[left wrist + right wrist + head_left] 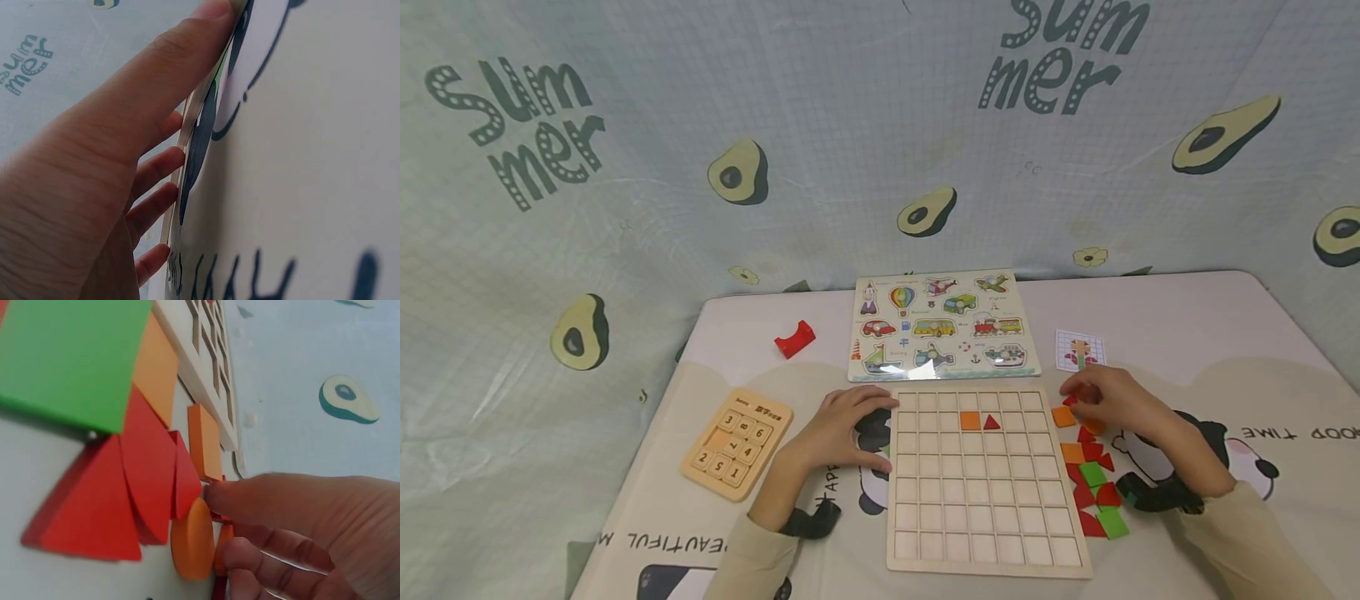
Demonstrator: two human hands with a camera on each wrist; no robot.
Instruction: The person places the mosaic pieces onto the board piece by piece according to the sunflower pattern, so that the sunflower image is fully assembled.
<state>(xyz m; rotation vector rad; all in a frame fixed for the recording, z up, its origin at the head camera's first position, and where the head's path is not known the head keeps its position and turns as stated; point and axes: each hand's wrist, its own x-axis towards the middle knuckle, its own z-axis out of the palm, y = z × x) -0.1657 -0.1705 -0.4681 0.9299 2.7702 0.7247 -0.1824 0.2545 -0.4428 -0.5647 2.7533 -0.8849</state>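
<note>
Right hand (1108, 400): my fingers curl onto the loose orange pieces (194, 540) under it.
Left hand (842, 429): spread, pressing the grid board (985, 492) edge.

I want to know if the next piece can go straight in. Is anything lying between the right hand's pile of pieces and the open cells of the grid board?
Nothing visible does. The right hand touches loose pieces right beside the grid board. Only an orange square and a red triangle fill cells; the others look open.
</note>
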